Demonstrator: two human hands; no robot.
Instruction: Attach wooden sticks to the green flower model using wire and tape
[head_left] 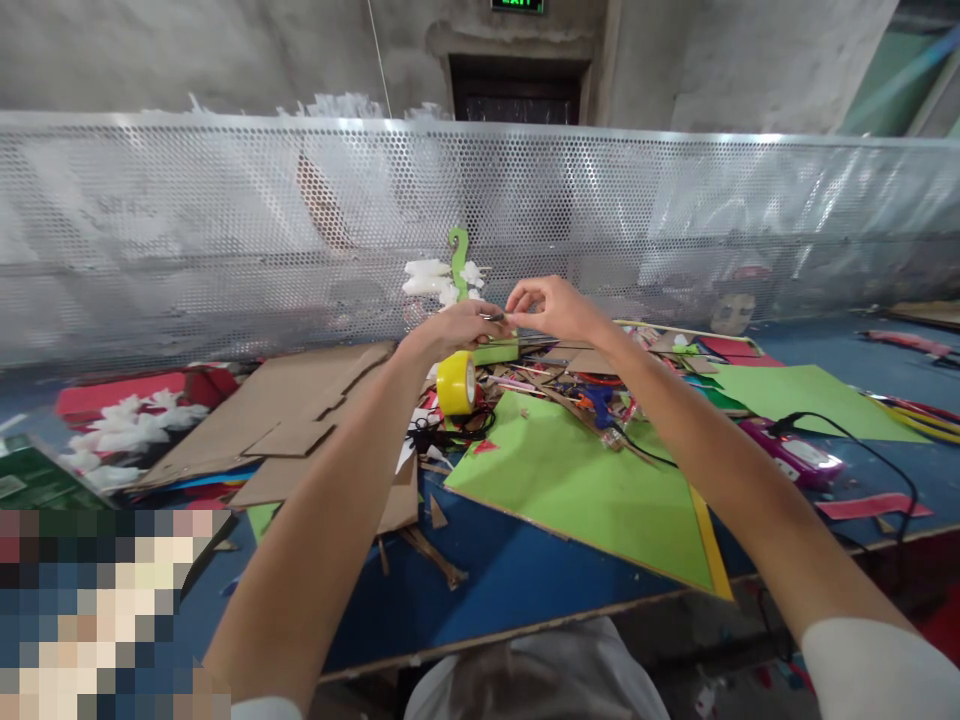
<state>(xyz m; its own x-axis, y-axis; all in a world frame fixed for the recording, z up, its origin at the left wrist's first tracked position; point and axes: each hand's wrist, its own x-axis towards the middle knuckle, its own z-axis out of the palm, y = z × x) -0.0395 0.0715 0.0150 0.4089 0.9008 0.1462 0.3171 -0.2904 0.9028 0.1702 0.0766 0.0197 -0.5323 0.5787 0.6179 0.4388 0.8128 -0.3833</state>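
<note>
Both of my arms reach forward over the table, and my hands meet near the perforated metal screen. My left hand (466,326) is closed, with a small dark, metallic-looking piece at its fingertips that I cannot name. My right hand (553,308) pinches thumb against fingers right beside it; what lies in that pinch is too small to tell. Just behind them stands a green curved cut-out (460,262) with white tufts (427,278) around it. Below my left hand, a roll of yellow tape (455,383) stands on its edge.
Brown cardboard pieces (300,385) lie at left, near a red box (124,393) and white tufts (142,425). A green sheet (577,490) covers the middle front. Blue-handled scissors (600,405), a purple device (795,455) with a black cable and a perforated metal screen (225,230) are around.
</note>
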